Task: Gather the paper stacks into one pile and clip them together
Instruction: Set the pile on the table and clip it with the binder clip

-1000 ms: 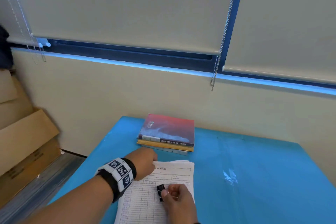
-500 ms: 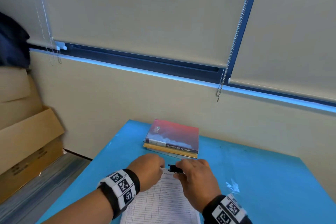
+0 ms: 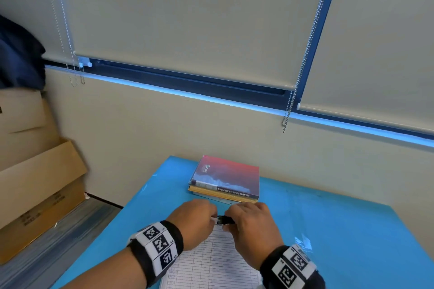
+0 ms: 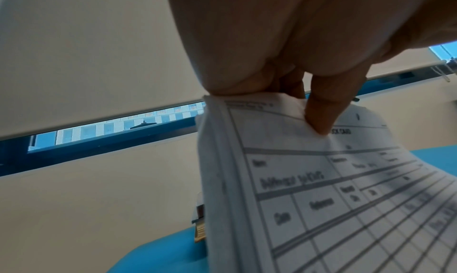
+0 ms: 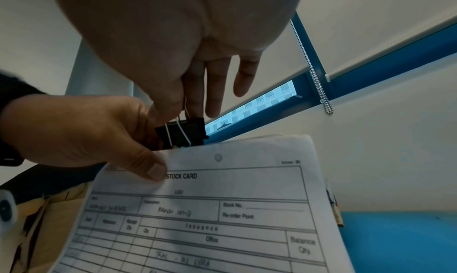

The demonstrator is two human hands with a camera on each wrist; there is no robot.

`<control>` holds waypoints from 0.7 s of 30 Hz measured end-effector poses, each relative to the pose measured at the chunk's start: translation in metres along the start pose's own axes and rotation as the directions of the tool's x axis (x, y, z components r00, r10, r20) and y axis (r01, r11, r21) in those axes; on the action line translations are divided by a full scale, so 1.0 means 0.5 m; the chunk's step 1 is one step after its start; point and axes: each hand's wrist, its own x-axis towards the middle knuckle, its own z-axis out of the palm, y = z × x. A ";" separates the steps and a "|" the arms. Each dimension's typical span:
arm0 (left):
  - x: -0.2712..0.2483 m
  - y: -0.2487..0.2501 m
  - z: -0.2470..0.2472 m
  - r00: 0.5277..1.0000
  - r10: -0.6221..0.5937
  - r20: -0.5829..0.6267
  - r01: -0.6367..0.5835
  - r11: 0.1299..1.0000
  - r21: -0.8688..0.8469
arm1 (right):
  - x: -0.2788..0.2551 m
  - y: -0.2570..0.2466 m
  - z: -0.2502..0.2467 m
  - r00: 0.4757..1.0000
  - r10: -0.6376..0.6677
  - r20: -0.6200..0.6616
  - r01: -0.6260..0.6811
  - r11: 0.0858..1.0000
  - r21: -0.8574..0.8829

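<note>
While the left hand (image 3: 195, 223) pinches the top-left corner of the paper stack (image 3: 211, 263), thumb on the printed face and fingers curled behind, the right hand (image 3: 251, 230) pinches the wire handles of a black binder clip (image 3: 225, 220) between thumb and index finger. Remaining right fingers (image 5: 243, 73) hang straight and loose, touching nothing.

Clip position: at the top edge of the stack, left of centre, just beside the left thumb (image 5: 148, 167). Right wrist view shows the clip body (image 5: 181, 133) sitting right at the paper edge; cannot tell whether its mouth is over the sheets or only touching them.

Stack: one pile, top sheet a ruled form headed "STOCK CARD" (image 5: 181, 176) with some handwriting in the boxes. Top end is lifted and curved upward by the left hand; the near end lies on the blue surface (image 3: 352, 241). Left wrist view shows the stack's side edge (image 4: 215, 160), several sheets thick, roughly aligned.

Other items: a pile of books (image 3: 226, 179), red cover on top, lies on the surface beyond the hands, near the wall, apart from the paper. Both wrists carry black bands with printed marker tags (image 3: 159, 244). Cardboard boxes (image 3: 35, 183) sit on the floor to the left. Roller blinds (image 3: 187, 19) with bead chains cover the window above.
</note>
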 end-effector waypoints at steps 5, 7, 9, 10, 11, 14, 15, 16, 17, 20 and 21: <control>-0.008 -0.001 -0.004 0.999 0.028 -0.024 -0.028 1.000 -0.001 | 0.010 -0.002 -0.013 0.996 0.010 0.086 -0.019 0.994 0.106; -0.010 -0.002 -0.005 0.999 0.033 -0.037 -0.033 0.999 0.002 | 0.011 -0.003 -0.014 0.995 0.034 0.098 -0.048 0.989 0.137; -0.011 -0.003 -0.006 0.998 0.037 -0.048 -0.037 0.999 0.002 | 0.008 -0.003 -0.009 0.993 0.053 0.104 -0.069 0.986 0.153; -0.011 -0.003 -0.005 0.998 0.041 -0.051 -0.041 0.999 0.006 | 0.007 -0.003 -0.006 0.993 0.054 0.108 -0.070 0.986 0.152; -0.012 -0.004 -0.004 0.998 0.047 -0.053 -0.046 0.999 0.011 | 0.006 -0.002 -0.003 0.992 0.055 0.116 -0.071 0.987 0.145; -0.017 -0.003 0.002 0.995 0.071 -0.067 -0.070 0.997 0.009 | 0.008 -0.001 0.002 0.978 0.070 0.198 -0.093 0.990 0.109; -0.019 -0.002 0.003 0.994 0.081 -0.073 -0.080 0.997 0.012 | 0.009 0.000 0.004 0.969 0.076 0.233 -0.100 0.991 0.093; -0.021 -0.001 0.005 0.993 0.090 -0.077 -0.089 0.996 0.018 | 0.011 0.001 0.005 0.960 0.084 0.268 -0.107 0.992 0.073; -0.022 0.001 0.006 0.992 0.098 -0.075 -0.096 0.995 0.028 | 0.012 0.002 0.007 0.951 0.092 0.296 -0.113 0.992 0.055; -0.023 0.002 0.009 0.992 0.109 -0.062 -0.105 0.992 0.066 | 0.014 0.003 0.006 0.946 0.110 0.304 -0.125 0.992 0.029; -0.023 0.002 0.010 0.992 0.113 -0.060 -0.108 0.991 0.073 | 0.015 0.001 0.004 0.949 0.104 0.298 -0.116 0.993 0.023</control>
